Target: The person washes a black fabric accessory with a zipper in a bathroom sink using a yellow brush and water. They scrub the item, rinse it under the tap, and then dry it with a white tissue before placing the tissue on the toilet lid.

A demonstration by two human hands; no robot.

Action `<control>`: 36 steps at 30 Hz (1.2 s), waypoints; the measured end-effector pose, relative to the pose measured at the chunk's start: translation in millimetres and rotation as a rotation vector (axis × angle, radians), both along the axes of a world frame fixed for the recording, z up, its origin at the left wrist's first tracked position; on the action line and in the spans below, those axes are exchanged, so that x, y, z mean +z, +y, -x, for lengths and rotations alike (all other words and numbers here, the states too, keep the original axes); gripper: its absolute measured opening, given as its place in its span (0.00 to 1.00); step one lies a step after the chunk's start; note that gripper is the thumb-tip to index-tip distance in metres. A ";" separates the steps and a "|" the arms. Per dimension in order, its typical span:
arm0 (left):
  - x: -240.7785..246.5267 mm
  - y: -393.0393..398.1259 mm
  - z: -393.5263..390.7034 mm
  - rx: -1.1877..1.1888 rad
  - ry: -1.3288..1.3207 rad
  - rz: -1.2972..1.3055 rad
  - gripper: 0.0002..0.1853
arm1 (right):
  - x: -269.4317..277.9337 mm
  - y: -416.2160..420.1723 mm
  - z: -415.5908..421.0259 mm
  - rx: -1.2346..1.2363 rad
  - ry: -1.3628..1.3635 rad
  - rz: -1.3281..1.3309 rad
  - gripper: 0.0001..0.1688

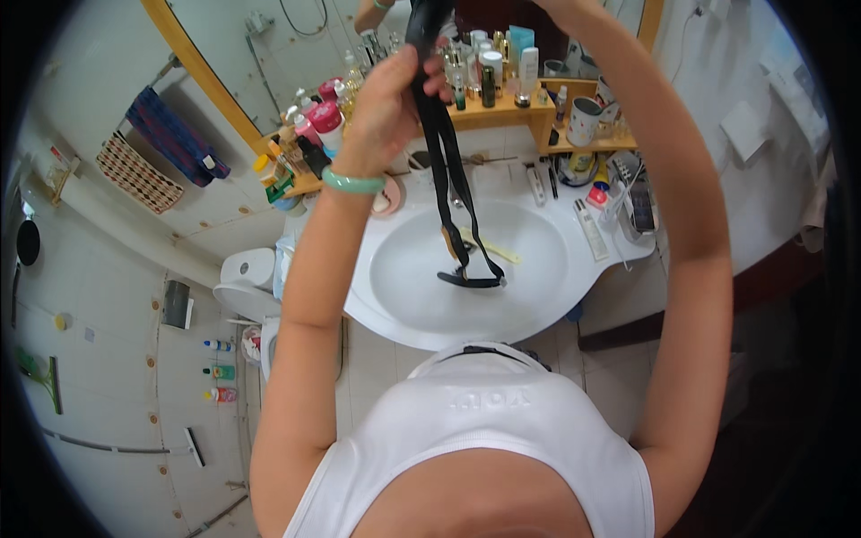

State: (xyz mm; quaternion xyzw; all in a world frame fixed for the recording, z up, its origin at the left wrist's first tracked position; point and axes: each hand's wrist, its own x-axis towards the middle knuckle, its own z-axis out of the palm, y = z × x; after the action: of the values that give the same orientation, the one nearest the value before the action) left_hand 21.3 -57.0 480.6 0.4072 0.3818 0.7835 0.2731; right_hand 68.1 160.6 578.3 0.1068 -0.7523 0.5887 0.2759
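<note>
My left hand, with a pale green bangle at its wrist, is raised in front of the mirror. It grips a bundle of black straps, thick and smooth at the top, whose upper end runs out of the frame. The loose lower ends hang over the white washbasin, one with a tan patch and a buckle-like end. Below them in the bowl lies a pale yellow, narrow tool, partly hidden by the straps. Only the base of my right hand shows at the top edge; its fingers are out of view.
A wooden shelf crowded with bottles and jars runs beneath the mirror. A white tube, a trimmer-like device and a phone rest on the basin's right ledge. A toilet stands to the left.
</note>
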 end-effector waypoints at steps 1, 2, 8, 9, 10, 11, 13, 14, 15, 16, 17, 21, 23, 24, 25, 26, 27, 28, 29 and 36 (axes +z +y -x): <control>4.7 3.9 4.8 -0.031 0.061 -0.018 0.22 | -20.8 4.8 -2.5 -0.024 -0.055 0.097 0.28; 10.2 17.7 5.5 -0.071 0.064 -0.032 0.21 | -60.6 35.5 14.7 -0.049 0.108 -0.064 0.30; 48.0 47.8 13.3 -0.201 0.117 -0.111 0.16 | -194.3 -17.3 -62.4 0.234 -0.381 0.096 0.46; 57.2 56.5 7.7 -0.215 0.076 -0.150 0.12 | -216.4 -20.4 -67.5 0.219 -0.387 0.088 0.47; 63.9 64.8 10.9 -0.151 0.143 -0.117 0.12 | -243.3 -22.1 -68.3 0.209 -0.395 0.086 0.49; 87.8 42.3 8.0 -0.004 0.245 -0.054 0.14 | -260.2 -44.0 -53.7 0.266 -0.366 0.100 0.53; 105.8 42.1 4.2 -0.042 0.251 -0.104 0.13 | -299.1 -55.6 -49.7 0.216 -0.383 0.169 0.54; 113.9 43.7 5.4 -0.078 0.284 -0.124 0.14 | -318.8 -55.5 -45.9 0.154 -0.393 0.141 0.53; 120.9 44.6 7.7 -0.111 0.320 -0.145 0.14 | -338.2 -55.5 -42.2 0.094 -0.399 0.111 0.52; 129.3 44.0 15.0 -0.313 0.378 -0.098 0.15 | -353.3 -55.6 -38.8 0.036 -0.403 0.081 0.51; 135.9 46.3 18.3 -0.234 0.355 -0.131 0.15 | -366.9 -53.9 -35.6 0.029 -0.410 0.099 0.48; 155.4 41.1 16.9 -0.055 0.373 -0.168 0.16 | -399.7 -42.6 -22.8 0.037 -0.474 0.230 0.33; 157.6 25.5 23.9 -0.023 0.441 -0.135 0.15 | -377.2 -43.9 -27.3 0.085 -0.529 0.236 0.28; 156.2 22.3 26.0 -0.073 0.396 -0.274 0.15 | -369.1 -46.0 -30.8 0.087 -0.524 0.230 0.21; 154.5 14.2 27.0 -0.138 0.336 -0.281 0.15 | -363.8 -47.4 -33.6 0.120 -0.512 0.292 0.21; 146.8 5.2 26.1 -0.047 0.314 -0.301 0.14 | -359.8 -48.3 -36.0 0.156 -0.498 0.355 0.21; 139.1 -2.7 17.3 0.038 0.293 -0.323 0.14 | -357.6 -46.7 -37.5 0.187 -0.482 0.417 0.20; 138.0 -14.6 22.5 0.051 0.260 -0.287 0.13 | -360.3 -45.0 -35.5 0.249 -0.471 0.442 0.19; 132.1 -27.3 23.4 0.066 0.214 -0.282 0.14 | -361.6 -44.5 -34.2 0.285 -0.471 0.568 0.19; 8.6 -47.4 19.7 0.014 -0.113 -0.364 0.19 | -360.3 -16.0 -41.7 0.220 -0.225 1.105 0.23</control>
State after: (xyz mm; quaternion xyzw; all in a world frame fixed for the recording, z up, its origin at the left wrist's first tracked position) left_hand 1.7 -104.5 489.2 0.4025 0.2205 0.8632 0.2103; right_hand 109.8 144.6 218.0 -0.0390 -0.3423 0.9273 0.1461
